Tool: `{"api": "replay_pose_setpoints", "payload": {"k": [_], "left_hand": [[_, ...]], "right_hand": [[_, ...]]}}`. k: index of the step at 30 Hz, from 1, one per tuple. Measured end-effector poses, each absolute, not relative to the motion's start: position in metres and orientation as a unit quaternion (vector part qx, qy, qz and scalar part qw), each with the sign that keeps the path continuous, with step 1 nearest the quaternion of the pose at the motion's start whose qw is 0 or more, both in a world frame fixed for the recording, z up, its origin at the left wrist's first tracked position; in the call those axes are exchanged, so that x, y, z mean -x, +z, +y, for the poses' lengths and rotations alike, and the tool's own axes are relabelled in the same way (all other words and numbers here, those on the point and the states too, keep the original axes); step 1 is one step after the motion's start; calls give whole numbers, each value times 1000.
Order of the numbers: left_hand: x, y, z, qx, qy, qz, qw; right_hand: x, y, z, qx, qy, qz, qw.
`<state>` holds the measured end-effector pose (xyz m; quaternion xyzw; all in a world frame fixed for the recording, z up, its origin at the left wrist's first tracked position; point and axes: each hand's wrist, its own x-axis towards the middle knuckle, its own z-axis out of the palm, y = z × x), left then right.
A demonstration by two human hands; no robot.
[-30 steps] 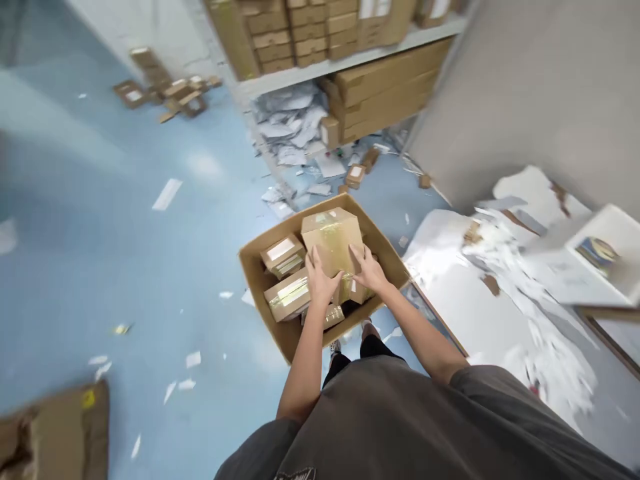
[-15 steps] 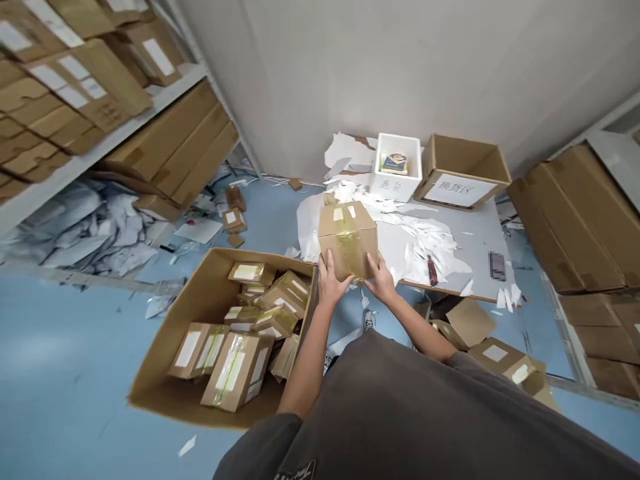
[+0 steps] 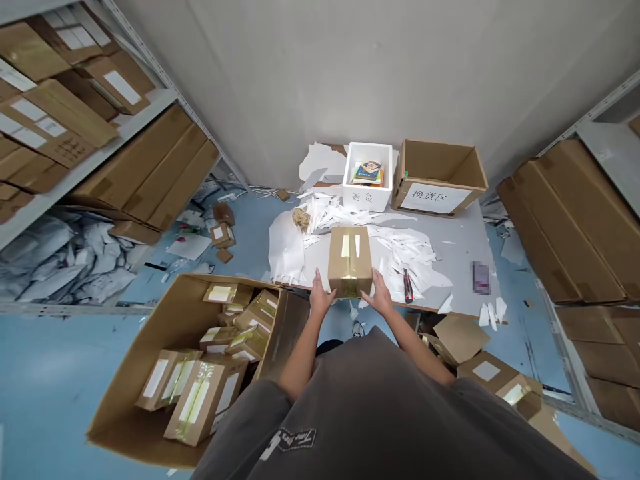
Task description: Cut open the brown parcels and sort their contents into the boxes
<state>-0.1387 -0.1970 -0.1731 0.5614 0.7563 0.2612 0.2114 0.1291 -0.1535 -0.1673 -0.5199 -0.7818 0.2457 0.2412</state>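
Note:
A taped brown carton [image 3: 349, 261] with two white labels on top rests at the front edge of the grey table [image 3: 457, 257]. My left hand [image 3: 321, 295] is at its front left corner, fingers spread, with a small gap between the hand and the box. At its front right corner my right hand [image 3: 379, 293] has its fingertips and thumb against the cardboard. White paper strips [image 3: 405, 250] lie behind and right of the carton, and a red and black cutter [image 3: 408, 286] lies to its right.
A large open carton [image 3: 135, 347] holding several taped boxes stands at the left. A white bin [image 3: 367, 200] and a labelled brown box [image 3: 440, 200] stand at the table's back. Shelves [image 3: 160, 103] flank both sides; opened cartons [image 3: 463, 340] lie below right.
The carton has come down onto the table and stands straighter. My left hand has loosened from its side. The camera view has shifted.

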Motion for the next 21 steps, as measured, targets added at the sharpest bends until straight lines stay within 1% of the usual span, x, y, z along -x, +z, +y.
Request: {"api": "replay_pose_setpoints", "payload": {"k": [2,4,6,10,13,15,17,19,21], "left_hand": [[143,-170,-195,-602,234,732,215],[143,-169,-193,-633,192,704,258],[140,-172,-191,-625,173,694,313],[139,-180,-188,-603,240,647,400],[148,-182,-179,-597,272,615,438],[156,-180,-168,-591,274,608,453],[163,-177,-153,-592,272,603,460],[168,-173,-137,-602,266,599,456],[174,-164,-119,-614,263,604,436]], "right_hand": [[-124,-158,-142,528,250,-779,230],[-117,-154,-132,532,278,-777,190],[-112,-155,-124,542,319,-765,141],[-119,-165,-119,533,411,-735,78],[-131,-172,-127,519,439,-731,55],[-132,-175,-135,527,427,-730,83],[-125,-176,-140,539,412,-721,140],[-113,-172,-137,551,402,-707,186],[-102,-161,-126,564,386,-699,210]]}}
